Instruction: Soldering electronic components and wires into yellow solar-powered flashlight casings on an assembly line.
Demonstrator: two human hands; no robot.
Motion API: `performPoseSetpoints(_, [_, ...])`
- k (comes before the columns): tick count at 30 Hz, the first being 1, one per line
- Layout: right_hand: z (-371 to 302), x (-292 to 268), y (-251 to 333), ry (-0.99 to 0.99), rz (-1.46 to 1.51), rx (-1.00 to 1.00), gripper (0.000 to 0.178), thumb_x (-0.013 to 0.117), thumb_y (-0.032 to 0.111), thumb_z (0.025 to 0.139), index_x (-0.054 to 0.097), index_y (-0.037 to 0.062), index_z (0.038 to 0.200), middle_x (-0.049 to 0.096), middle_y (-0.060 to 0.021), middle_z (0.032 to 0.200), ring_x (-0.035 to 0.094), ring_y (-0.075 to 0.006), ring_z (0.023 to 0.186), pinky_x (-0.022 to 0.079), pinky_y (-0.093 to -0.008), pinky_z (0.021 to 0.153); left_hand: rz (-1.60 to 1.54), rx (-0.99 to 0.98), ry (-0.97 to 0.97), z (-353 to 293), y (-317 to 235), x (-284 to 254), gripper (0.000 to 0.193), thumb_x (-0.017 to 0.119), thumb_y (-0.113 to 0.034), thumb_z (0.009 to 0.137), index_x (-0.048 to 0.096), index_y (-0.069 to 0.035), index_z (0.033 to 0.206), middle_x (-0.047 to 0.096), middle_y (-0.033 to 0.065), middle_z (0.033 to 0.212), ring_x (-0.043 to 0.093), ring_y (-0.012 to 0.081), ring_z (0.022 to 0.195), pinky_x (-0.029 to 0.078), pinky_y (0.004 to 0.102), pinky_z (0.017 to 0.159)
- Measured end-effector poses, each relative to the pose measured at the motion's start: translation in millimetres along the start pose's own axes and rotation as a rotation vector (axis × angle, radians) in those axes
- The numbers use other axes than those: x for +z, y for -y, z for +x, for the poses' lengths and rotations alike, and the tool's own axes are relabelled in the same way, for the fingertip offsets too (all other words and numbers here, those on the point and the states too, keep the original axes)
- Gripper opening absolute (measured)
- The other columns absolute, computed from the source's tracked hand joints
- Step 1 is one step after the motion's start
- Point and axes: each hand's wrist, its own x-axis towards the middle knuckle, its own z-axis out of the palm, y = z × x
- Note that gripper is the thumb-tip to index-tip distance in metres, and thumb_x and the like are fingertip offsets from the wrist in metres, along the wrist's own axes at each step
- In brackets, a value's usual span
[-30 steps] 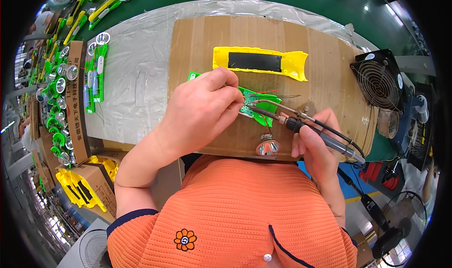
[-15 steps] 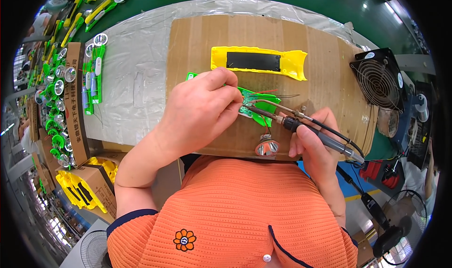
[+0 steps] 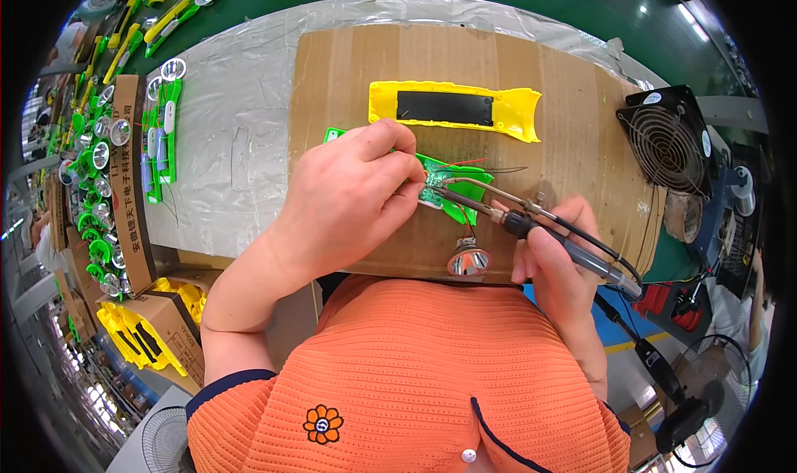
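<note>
My right hand (image 3: 560,261) grips a soldering iron (image 3: 573,253) with a thin metal feed tube running along it. The iron's tip meets a small green circuit board (image 3: 435,176) set in a bright green plastic housing (image 3: 465,181). Over the housing's left part, my left hand (image 3: 357,195) is closed in a pinch at the board's edge; its fingertips hide what they hold. Red and black wires stick out from the board to the right. A round reflector lamp (image 3: 469,259) hangs on wires below the housing. Behind lies a yellow casing half (image 3: 516,112) with a black panel.
Cardboard (image 3: 332,66) covers the work surface. A black fan (image 3: 668,141) stands at the right. On the left are green assemblies with reflectors (image 3: 170,116), a cardboard box wall (image 3: 129,166) and a box of yellow casings (image 3: 137,336).
The rear of the soldering iron has dropped slightly toward me, its tip staying at the board. My left hand keeps its pinch in nearly the same place.
</note>
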Motion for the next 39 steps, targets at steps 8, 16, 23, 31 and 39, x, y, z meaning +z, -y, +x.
performPoseSetpoints(8, [2,-29,1,-0.171,0.093,-0.172,0.014,0.056,0.014,0.095,0.044,0.0098,0.094,0.037,0.0030,0.054,0.041,-0.0106,0.045,0.035,-0.0583,0.114,0.002,0.000,0.005,0,-1,-1,0.011,0.073,-0.006,0.075,0.067,-0.008,0.083,0.063,0.0041,0.096,0.064,0.0245,0.077,0.052,0.0346,0.066])
performPoseSetpoints(16, [8,-40,-4,-0.167,0.225,-0.222,0.008,0.052,0.014,0.099,0.046,0.0114,0.094,0.037,0.0028,0.055,0.043,-0.0104,0.049,0.035,-0.0536,0.116,0.009,0.015,0.045,2,-5,-5,0.013,0.073,-0.004,0.077,0.066,-0.006,0.087,0.061,0.0069,0.100,0.064,0.0246,0.077,0.052,0.0356,0.067])
performPoseSetpoints(23, [5,-47,-6,-0.157,0.267,-0.240,0.012,0.052,0.015,0.099,0.044,0.0119,0.092,0.037,0.0023,0.056,0.042,-0.0109,0.050,0.038,-0.0511,0.114,0.067,0.043,0.038,17,-21,-11,0.016,0.075,-0.005,0.076,0.066,-0.006,0.089,0.061,0.0062,0.101,0.059,0.0267,0.086,0.051,0.0375,0.073])
performPoseSetpoints(31, [7,-44,6,-0.198,0.204,-0.259,0.014,0.052,0.015,0.098,0.042,0.0111,0.090,0.037,0.0018,0.058,0.041,-0.0110,0.050,0.038,-0.0504,0.113,0.291,0.284,0.169,60,-49,36,0.020,0.073,-0.007,0.075,0.069,-0.008,0.094,0.065,0.0016,0.095,0.058,0.0236,0.091,0.048,0.0369,0.080])
performPoseSetpoints(39, [41,-30,22,-0.056,0.073,-0.176,0.008,0.054,0.009,0.098,0.047,0.0067,0.099,0.051,-0.0047,0.069,0.053,-0.0157,0.058,0.050,-0.0348,0.076,0.012,-0.338,-0.336,26,-13,9,0.009,0.076,-0.005,0.079,0.074,-0.008,0.087,0.068,0.0072,0.095,0.060,0.0273,0.095,0.048,0.0372,0.085])
